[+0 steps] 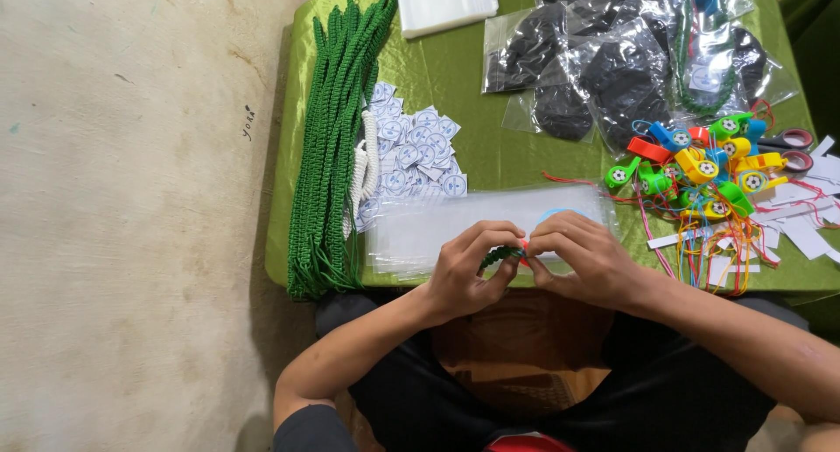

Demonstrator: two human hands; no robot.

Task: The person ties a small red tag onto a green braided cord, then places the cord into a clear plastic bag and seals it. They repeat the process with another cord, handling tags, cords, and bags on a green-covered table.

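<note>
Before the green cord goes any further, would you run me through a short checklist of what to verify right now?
1. Left hand pinches the green cord: ok.
2. Right hand grips the small orange-red piece at the cord's end: ok, though mostly hidden.
3. Clear bags lie flat just beyond the hands: ok.
4. Which bag is open: cannot tell.
5. Pile of coloured whistles beside the right hand: ok.
6. Bundle of green cords along the table's left edge: ok.
</note>
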